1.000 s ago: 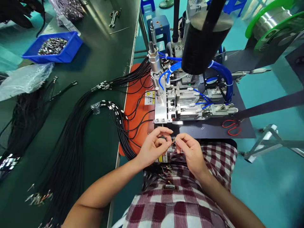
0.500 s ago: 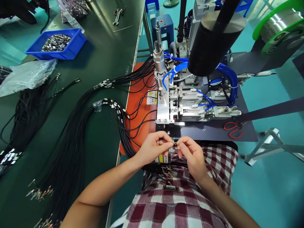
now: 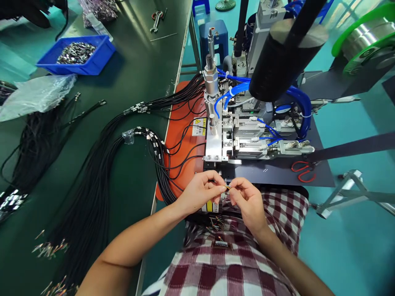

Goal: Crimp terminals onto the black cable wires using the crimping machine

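Close together in front of my lap, both hands pinch the thin coloured wires (image 3: pixel 227 187) at a cable's end. My left hand (image 3: pixel 205 190) closes thumb and forefinger on them from the left. From the right, my right hand (image 3: pixel 248 199) grips the wire tips between thumb and fingers. Just beyond my hands stands a metal machine (image 3: pixel 216 144) on an orange base (image 3: pixel 182 135). A bundle of black cables (image 3: pixel 160 172) curves over that base beside my left hand. Below my hands, more stripped wire ends (image 3: pixel 216 223) lie at my lap.
A blue tray (image 3: pixel 103 57) of small metal parts stands on the dark green table (image 3: pixel 138 53), near a wrench (image 3: pixel 156 21). Long black cables (image 3: pixel 92 185) cover the table's near part. Red-handled scissors (image 3: pixel 304 172) lie right of the machine, below a green wire spool (image 3: pixel 364 37).
The view has shifted slightly. My hands stay in nearly the same place, still pinching the wires, with small finger movements only.
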Demonstrator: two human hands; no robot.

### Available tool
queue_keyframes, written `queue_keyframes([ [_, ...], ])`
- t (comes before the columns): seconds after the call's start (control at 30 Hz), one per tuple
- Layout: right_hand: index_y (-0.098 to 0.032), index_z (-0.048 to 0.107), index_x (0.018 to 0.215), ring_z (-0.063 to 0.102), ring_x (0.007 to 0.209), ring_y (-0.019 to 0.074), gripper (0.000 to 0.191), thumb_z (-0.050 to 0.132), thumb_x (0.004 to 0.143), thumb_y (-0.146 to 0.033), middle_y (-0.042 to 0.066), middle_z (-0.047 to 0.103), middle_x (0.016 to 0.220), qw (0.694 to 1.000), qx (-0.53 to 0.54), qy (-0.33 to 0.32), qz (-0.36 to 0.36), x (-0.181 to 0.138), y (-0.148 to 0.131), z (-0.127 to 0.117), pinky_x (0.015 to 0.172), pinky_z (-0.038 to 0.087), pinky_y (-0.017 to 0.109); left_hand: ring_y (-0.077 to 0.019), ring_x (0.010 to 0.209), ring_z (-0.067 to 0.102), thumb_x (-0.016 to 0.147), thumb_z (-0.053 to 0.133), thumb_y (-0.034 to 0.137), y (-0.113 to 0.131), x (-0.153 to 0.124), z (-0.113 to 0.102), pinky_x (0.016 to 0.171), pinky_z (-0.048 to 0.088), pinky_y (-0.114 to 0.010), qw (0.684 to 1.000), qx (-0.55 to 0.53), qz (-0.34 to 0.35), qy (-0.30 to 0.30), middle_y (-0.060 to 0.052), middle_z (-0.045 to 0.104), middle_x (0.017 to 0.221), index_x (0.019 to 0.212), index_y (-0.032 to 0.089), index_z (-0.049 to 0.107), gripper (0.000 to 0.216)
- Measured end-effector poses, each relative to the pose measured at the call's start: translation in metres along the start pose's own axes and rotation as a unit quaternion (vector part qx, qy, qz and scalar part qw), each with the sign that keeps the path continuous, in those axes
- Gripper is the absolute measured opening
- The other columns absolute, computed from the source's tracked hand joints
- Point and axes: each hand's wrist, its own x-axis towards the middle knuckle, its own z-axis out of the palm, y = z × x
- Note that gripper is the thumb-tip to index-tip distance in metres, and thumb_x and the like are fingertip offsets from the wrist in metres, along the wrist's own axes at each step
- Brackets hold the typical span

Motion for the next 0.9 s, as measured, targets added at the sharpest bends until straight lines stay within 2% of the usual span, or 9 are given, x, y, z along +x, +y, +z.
queue_keyframes([
  [0.2, -0.02, 0.064, 0.081, 0.041, 0.048, 0.0068, 0.01, 0.065, 0.082, -0.03, -0.005, 0.05, 0.059, 1.0, 0.013, -0.004, -0.001, -0.001, 0.002, 0.002, 0.048, 0.033, 0.021, -0.0068, 0.044, 0.048, 0.073, 0.073, 0.035, -0.002, 0.001, -0.004, 0.047, 0.033, -0.018, 0.999, -0.043, -0.022, -0.025, 0.004, 0.053, 0.049, 0.079, 0.013, 0.054, 0.029],
  [0.27, -0.019, 0.063, 0.078, 0.039, 0.048, 0.0072, 0.013, 0.065, 0.082, -0.031, -0.005, 0.048, 0.058, 0.999, 0.035, -0.01, 0.026, 0.0, 0.001, 0.003, 0.048, 0.031, 0.021, -0.0072, 0.046, 0.048, 0.075, 0.071, 0.032, -0.003, 0.0, -0.003, 0.048, 0.035, -0.019, 1.0, -0.023, 0.004, -0.021, 0.004, 0.053, 0.055, 0.078, 0.014, 0.054, 0.026],
  [0.33, -0.018, 0.061, 0.075, 0.036, 0.049, 0.0071, 0.017, 0.066, 0.08, -0.033, -0.005, 0.047, 0.058, 0.995, 0.064, -0.028, 0.071, 0.001, -0.001, 0.003, 0.048, 0.029, 0.021, -0.009, 0.056, 0.052, 0.077, 0.069, 0.027, -0.005, -0.001, -0.002, 0.054, 0.04, -0.021, 0.994, 0.052, 0.092, 0.016, 0.001, 0.055, 0.066, 0.076, 0.014, 0.055, 0.019],
  [0.4, -0.017, 0.06, 0.073, 0.035, 0.049, 0.0069, 0.02, 0.067, 0.078, -0.034, -0.005, 0.045, 0.059, 0.991, 0.079, -0.042, 0.102, 0.003, -0.003, 0.002, 0.048, 0.028, 0.021, -0.0114, 0.069, 0.052, 0.079, 0.065, 0.021, -0.008, -0.003, 0.0, 0.063, 0.043, -0.024, 0.962, 0.16, 0.213, 0.06, -0.002, 0.055, 0.075, 0.074, 0.014, 0.058, 0.011],
  [0.47, -0.017, 0.059, 0.073, 0.034, 0.05, 0.0074, 0.021, 0.067, 0.078, -0.036, -0.005, 0.044, 0.058, 0.991, 0.069, -0.046, 0.102, 0.005, -0.006, -0.001, 0.048, 0.028, 0.021, -0.0127, 0.075, 0.051, 0.082, 0.062, 0.018, -0.01, -0.004, 0.001, 0.068, 0.043, -0.025, 0.931, 0.23, 0.277, 0.066, -0.002, 0.055, 0.077, 0.076, 0.015, 0.06, 0.006],
  [0.53, -0.017, 0.059, 0.075, 0.034, 0.05, 0.008, 0.022, 0.066, 0.08, -0.037, -0.005, 0.044, 0.057, 0.994, 0.046, -0.051, 0.086, 0.007, -0.008, -0.003, 0.047, 0.028, 0.022, -0.0119, 0.071, 0.051, 0.083, 0.06, 0.018, -0.009, -0.004, 0.001, 0.065, 0.043, -0.024, 0.941, 0.222, 0.251, 0.039, -0.002, 0.054, 0.079, 0.085, 0.016, 0.062, 0.004],
  [0.67, -0.018, 0.058, 0.078, 0.036, 0.051, 0.0084, 0.021, 0.063, 0.083, -0.037, -0.004, 0.045, 0.058, 0.996, 0.006, -0.068, 0.055, 0.009, -0.007, -0.007, 0.047, 0.029, 0.022, -0.0081, 0.06, 0.052, 0.084, 0.061, 0.022, -0.004, -0.003, 0.002, 0.055, 0.043, -0.021, 0.983, 0.113, 0.146, -0.004, -0.001, 0.051, 0.083, 0.095, 0.016, 0.064, 0.013],
  [0.77, -0.018, 0.057, 0.079, 0.037, 0.052, 0.009, 0.021, 0.061, 0.085, -0.038, -0.004, 0.045, 0.06, 0.997, -0.023, -0.069, 0.037, 0.01, -0.004, -0.008, 0.049, 0.031, 0.023, -0.0072, 0.056, 0.054, 0.08, 0.065, 0.025, 0.0, -0.003, 0.002, 0.053, 0.044, -0.021, 0.992, 0.049, 0.116, -0.019, 0.0, 0.051, 0.082, 0.09, 0.015, 0.065, 0.014],
  [0.9, -0.019, 0.057, 0.08, 0.038, 0.053, 0.0095, 0.019, 0.058, 0.087, -0.036, -0.005, 0.044, 0.06, 0.995, -0.057, -0.079, 0.014, 0.01, -0.005, -0.01, 0.051, 0.032, 0.024, -0.0068, 0.053, 0.056, 0.082, 0.064, 0.026, 0.005, -0.003, -0.001, 0.053, 0.045, -0.021, 0.995, 0.039, 0.084, -0.045, 0.001, 0.051, 0.079, 0.092, 0.015, 0.068, 0.016],
])
